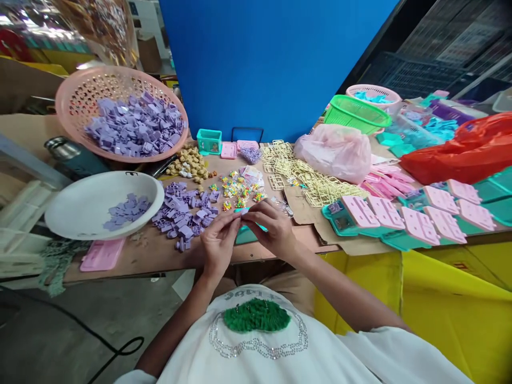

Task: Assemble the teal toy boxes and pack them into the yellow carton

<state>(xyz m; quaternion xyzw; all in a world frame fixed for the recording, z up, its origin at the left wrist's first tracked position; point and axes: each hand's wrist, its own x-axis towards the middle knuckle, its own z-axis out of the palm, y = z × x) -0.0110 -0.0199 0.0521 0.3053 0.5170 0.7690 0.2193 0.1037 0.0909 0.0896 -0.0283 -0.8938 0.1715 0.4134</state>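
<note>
My left hand point(219, 241) and my right hand point(272, 226) meet at the table's front edge, fingertips pinched together on a small purple plastic piece point(243, 211). Most of that piece is hidden by the fingers. Just below them a teal plastic box point(251, 233) sits on the table, partly covered by my hands. Left of my hands spreads a pile of purple plastic parts point(182, 210). Beyond the fingertips lie small bags of colourful beads point(239, 188).
A pink basket point(64, 101) of purple parts and a white bowl point(60, 216) stand left. Yellow plastic frames point(332, 186), a pink bag point(334, 152) and teal boxes with pink lids point(418, 225) are right. A blue panel point(264, 64) rises behind.
</note>
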